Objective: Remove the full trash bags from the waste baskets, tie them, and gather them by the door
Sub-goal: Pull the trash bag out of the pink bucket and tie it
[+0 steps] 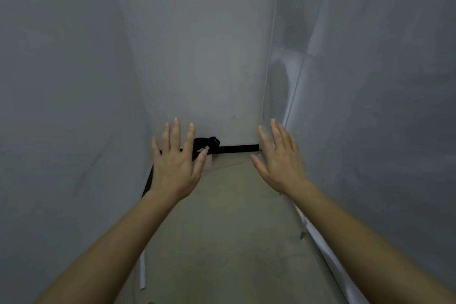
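A crumpled, glossy black plastic bag (208, 143) sits bunched at the foot of the matte grey end wall (204, 57), over a pale pink smooth-sided object (209, 164) too hidden to identify. The left hand (176, 163), at the bag's 8 o'clock, is flat with fingers spread wide; whether it touches the bag I cannot tell. The right hand (278, 163), at 3 o'clock, is likewise splayed and holds nothing. A straight black skirting strip (238, 148) edges the dull tan floor (222, 229).
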The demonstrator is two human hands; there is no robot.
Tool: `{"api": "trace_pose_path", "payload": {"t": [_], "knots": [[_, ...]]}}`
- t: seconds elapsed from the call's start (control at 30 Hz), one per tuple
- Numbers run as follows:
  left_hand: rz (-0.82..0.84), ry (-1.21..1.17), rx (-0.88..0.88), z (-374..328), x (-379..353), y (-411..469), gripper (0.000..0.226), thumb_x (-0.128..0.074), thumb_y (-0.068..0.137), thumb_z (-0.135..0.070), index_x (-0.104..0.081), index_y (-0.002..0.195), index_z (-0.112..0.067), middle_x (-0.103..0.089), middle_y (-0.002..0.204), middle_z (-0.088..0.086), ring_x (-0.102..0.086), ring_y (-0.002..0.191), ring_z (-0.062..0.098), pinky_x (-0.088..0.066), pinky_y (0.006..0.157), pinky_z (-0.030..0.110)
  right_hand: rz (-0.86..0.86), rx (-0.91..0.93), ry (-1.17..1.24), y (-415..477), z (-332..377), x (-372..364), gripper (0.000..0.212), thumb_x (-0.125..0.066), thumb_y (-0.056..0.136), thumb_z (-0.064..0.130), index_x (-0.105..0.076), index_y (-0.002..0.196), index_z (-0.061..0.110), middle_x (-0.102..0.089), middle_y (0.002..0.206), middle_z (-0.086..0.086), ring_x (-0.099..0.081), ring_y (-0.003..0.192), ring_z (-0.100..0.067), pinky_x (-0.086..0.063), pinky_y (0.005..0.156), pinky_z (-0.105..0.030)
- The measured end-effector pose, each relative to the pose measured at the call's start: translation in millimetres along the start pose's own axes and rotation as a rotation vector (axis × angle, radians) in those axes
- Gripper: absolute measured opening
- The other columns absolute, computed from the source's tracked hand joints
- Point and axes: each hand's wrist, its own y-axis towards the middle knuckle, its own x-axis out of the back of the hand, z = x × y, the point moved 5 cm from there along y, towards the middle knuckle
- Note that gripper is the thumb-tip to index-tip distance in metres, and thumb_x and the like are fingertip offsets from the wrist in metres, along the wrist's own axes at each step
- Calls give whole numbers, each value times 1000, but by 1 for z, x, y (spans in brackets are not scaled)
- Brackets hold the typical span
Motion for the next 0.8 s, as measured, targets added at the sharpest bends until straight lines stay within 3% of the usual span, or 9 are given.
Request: {"api": "trace_pose_path", "payload": {"t": [0.13,0.33,0.57,0.8], "knots": [[71,40,27,19,-58,87,71,-28,100,-57,-25,158,-16,-18,164,22,-18,151,42,-24,113,69,-2,-48,-15,82,-43,-36,76,-29,96,59,-23,158,16,-13,165,-19,-19,151,-36,-16,121,-50],[251,117,20,38,-195,196,75,-17,99,-62,-28,157,-16,-16,164,24,-18,150,43,-24,113,70,49,-69,38,200,-119,-139,78,-22,95,62,-15,159,18,-8,166,-19,-18,151,-37,-17,122,-53],[365,152,222,55,-329,326,73,-19,101,-61,-1,161,-23,10,167,16,5,154,34,-5,121,61,134,-39,142,364,-198,-258,80,-34,95,59,-15,160,16,-9,165,-21,-21,149,-41,-20,120,-55],[355,159,364,115,-395,417,76,-13,98,-62,-21,159,-18,-13,165,22,-15,152,41,-19,117,63,219,64,194,517,-205,-347,79,-45,94,52,-23,157,9,-14,163,-25,-29,144,-45,-29,115,-58]]}}
